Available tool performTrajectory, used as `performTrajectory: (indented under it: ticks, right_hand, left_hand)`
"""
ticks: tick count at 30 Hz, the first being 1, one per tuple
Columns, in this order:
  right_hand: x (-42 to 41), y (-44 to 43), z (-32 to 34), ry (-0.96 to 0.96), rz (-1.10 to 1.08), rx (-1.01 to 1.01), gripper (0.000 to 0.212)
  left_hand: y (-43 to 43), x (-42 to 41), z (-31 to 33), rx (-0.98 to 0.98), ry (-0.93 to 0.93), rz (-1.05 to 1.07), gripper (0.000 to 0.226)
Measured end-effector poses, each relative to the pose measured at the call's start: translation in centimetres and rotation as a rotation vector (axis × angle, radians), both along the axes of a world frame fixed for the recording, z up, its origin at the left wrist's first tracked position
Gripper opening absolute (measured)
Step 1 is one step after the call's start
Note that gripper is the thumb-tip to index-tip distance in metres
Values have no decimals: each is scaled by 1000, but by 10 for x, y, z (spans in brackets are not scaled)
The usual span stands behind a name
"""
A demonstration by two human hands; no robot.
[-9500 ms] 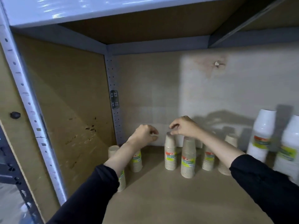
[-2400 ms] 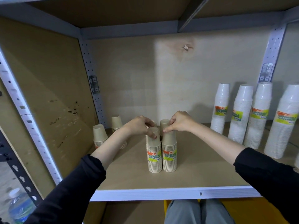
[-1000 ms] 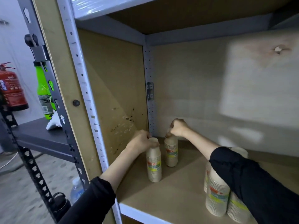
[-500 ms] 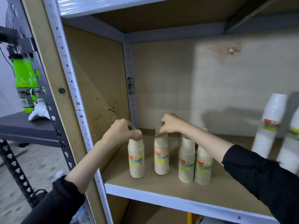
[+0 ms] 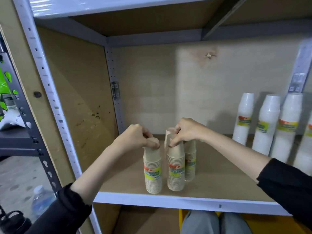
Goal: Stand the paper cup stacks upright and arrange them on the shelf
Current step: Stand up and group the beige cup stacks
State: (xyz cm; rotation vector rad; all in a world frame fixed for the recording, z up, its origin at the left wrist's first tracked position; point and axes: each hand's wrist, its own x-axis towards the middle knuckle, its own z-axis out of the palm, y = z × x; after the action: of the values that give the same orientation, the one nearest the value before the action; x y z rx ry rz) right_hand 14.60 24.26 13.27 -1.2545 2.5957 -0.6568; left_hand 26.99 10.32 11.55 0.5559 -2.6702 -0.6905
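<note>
L hand (image 5: 135, 139) curls over the front-left brown paper cup stack (image 5: 152, 171), gripping its top. R hand (image 5: 186, 132) pinches the top of the neighbour stack (image 5: 175, 168). Both stand upright near the shelf (image 5: 219, 183) front edge. Brown stacks: 3 clear, maybe a 4th hidden behind. White cup stacks (image 5: 268, 125) at right: 4.

Upright beige cup stacks (image 5: 152, 169) near shelf (image 5: 168, 200) edge

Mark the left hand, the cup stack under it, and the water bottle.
left hand (image 5: 133, 139): head view, back of hand.
paper cup stack (image 5: 152, 173): head view, printed label.
water bottle (image 5: 42, 201): head view, clear body.
</note>
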Motion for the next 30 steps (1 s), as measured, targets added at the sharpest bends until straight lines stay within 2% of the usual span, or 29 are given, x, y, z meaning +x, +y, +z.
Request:
performTrajectory:
  ticks: [6, 11, 14, 18, 24, 28, 30]
  right_hand:
    - [-15, 27, -7, -41, -89, -29, 33]
    - [-25, 35, -18, -67, -120, -44, 27]
    - [-26, 36, -25, -83, -145, -62, 34]
    - [-26, 37, -33, -59, -172, -84, 27]
    - [-29, 40, -36, -110, -154, -116, 66]
    - [-30, 43, -34, -84, -114, -88, 53]
    - [-28, 44, -35, -72, -100, -78, 55]
  left_hand:
    - [23, -24, -11, 16, 7, -80, 28]
    - [34, -40, -19, 44, 9, -105, 34]
    - [36, -45, -22, 65, 5, -131, 33]
    - [35, -48, -27, 63, 6, -134, 38]
    - [29, -47, -25, 94, -43, -141, 46]
    - [27, -45, -23, 98, -60, -161, 43]
    - [27, -45, -24, 98, -52, -161, 43]
